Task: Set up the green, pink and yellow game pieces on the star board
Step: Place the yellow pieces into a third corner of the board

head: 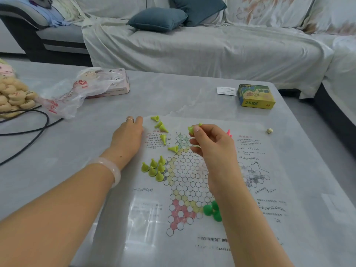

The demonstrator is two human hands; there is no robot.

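The star board [185,178] is a thin printed sheet lying on the grey table. Several yellow cone pieces [154,168] stand upright in the board's left point. More yellow cones [163,132] lie tipped over near the sheet's far left corner. My right hand [212,143] pinches one yellow cone [192,129] above the board's far point. My left hand [129,135] rests flat on the sheet's far left edge, holding nothing. Green pieces [212,210] stand near my right forearm. Pink pieces [229,132] peek out behind my right hand.
A yellow-green game box [255,96] and a white slip [226,91] sit at the far right. A small die [270,131] lies right of the sheet. A plastic bag [77,93], pink box [117,83], round wooden discs [13,95] and black cable [28,130] lie left. A covered sofa stands behind.
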